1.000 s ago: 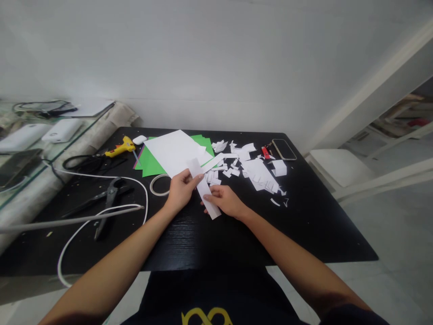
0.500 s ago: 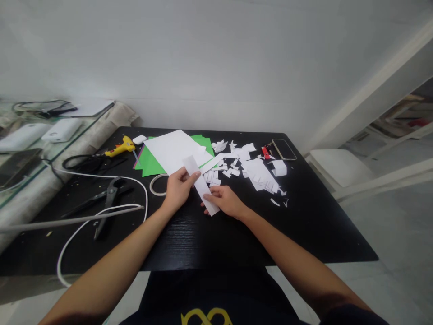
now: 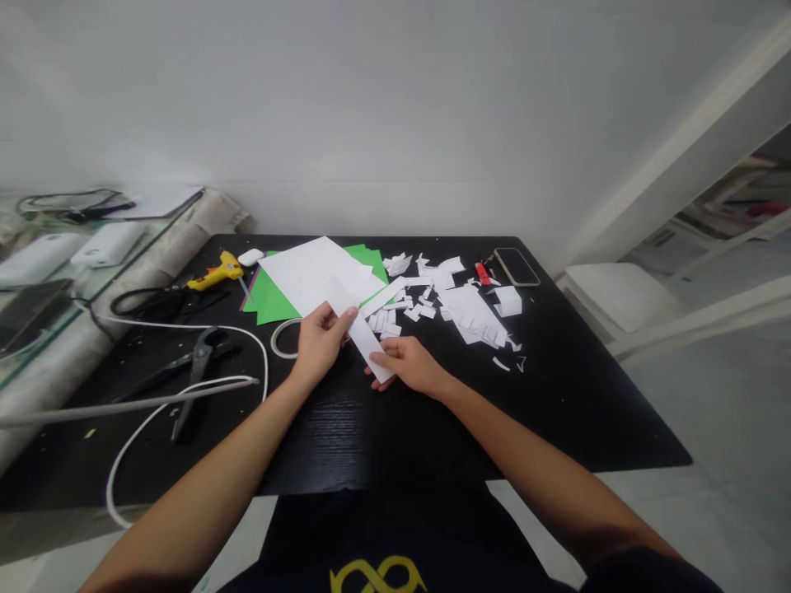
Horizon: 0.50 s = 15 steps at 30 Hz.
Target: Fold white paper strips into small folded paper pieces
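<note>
A white paper strip (image 3: 364,336) slants between my hands, above the black table. My left hand (image 3: 319,344) pinches it near its upper part, thumb on top. Lower down, my right hand (image 3: 411,364) grips the other end with the thumb over it and the fingers beneath. Behind the strip lie a white sheet (image 3: 309,276) and green sheets (image 3: 272,301). A roll of tape (image 3: 276,342) rests beside my left hand, partly hidden by it. Small white paper pieces (image 3: 420,309) are scattered just beyond my right hand.
On the left are a yellow glue gun (image 3: 226,270), black-handled scissors (image 3: 201,362) and a looped white cable (image 3: 265,362). Toward the back right lie a cut white paper (image 3: 466,313), a red object (image 3: 482,273) and a phone (image 3: 517,267). A white stool (image 3: 609,288) stands right of the table (image 3: 556,420).
The paper strip has shifted slightly up and left between my hands, its lower end now closer to my right fingers. Both hands keep their hold, and the view has moved a little.
</note>
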Each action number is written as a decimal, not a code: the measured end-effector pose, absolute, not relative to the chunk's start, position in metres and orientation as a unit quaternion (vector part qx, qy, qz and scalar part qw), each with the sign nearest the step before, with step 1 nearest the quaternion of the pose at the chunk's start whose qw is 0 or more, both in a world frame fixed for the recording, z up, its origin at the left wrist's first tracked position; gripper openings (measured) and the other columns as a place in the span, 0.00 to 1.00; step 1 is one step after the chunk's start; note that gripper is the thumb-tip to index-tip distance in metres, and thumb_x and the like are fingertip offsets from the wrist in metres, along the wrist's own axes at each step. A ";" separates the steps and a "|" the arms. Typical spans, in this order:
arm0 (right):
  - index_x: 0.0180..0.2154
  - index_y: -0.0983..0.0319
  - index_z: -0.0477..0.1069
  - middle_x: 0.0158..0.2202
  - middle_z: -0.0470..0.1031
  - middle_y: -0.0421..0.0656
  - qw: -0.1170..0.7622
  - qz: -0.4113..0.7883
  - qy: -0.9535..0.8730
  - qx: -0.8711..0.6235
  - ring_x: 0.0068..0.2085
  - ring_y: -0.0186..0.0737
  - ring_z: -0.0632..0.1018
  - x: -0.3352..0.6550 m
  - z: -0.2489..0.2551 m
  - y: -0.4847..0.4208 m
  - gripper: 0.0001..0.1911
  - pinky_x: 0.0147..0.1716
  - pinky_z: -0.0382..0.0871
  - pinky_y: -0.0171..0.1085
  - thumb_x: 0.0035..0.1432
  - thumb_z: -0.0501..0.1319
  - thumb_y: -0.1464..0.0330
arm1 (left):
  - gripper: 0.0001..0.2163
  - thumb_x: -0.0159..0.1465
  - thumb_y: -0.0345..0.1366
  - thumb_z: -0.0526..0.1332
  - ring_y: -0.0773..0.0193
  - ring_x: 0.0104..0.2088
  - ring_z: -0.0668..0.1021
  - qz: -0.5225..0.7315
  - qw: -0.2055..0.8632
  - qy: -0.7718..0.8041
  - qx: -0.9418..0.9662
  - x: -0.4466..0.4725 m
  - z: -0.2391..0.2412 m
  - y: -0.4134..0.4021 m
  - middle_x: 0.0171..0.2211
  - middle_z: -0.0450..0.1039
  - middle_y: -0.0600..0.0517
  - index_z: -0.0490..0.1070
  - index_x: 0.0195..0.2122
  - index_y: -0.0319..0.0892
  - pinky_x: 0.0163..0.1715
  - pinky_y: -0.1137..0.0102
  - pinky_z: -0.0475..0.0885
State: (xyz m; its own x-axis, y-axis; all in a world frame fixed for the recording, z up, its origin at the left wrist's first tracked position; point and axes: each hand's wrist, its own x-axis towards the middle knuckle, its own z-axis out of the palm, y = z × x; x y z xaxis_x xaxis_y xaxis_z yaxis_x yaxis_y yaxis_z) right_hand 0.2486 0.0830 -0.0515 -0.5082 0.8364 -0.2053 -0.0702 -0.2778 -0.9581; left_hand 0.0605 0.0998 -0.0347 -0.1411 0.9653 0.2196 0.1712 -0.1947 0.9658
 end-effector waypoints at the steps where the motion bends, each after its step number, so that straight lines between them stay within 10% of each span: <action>1: 0.36 0.66 0.75 0.32 0.83 0.48 0.324 0.704 -0.506 -0.379 0.25 0.39 0.83 0.248 -0.051 0.083 0.18 0.24 0.80 0.34 0.57 0.73 0.58 | 0.13 0.63 0.47 0.67 0.68 0.18 0.66 0.539 0.366 0.519 0.553 0.061 -0.036 0.099 0.17 0.66 0.58 0.74 0.32 0.41 0.18 0.73 0.59; 15: 0.35 0.64 0.72 0.28 0.83 0.46 0.327 0.695 -0.509 -0.388 0.25 0.40 0.83 0.249 -0.047 0.082 0.22 0.26 0.78 0.35 0.54 0.73 0.52 | 0.14 0.60 0.46 0.70 0.68 0.22 0.62 0.460 0.355 0.511 0.633 0.062 -0.049 0.097 0.19 0.63 0.57 0.77 0.28 0.40 0.22 0.72 0.55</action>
State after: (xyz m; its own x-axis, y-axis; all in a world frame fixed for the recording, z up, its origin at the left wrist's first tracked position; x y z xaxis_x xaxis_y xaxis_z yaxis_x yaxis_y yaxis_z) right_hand 0.2494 0.0823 -0.0466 -0.4849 0.8495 -0.2077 -0.0595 -0.2690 -0.9613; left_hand 0.0618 0.0969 -0.0494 0.0551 0.9741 0.2194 0.3202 -0.2254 0.9202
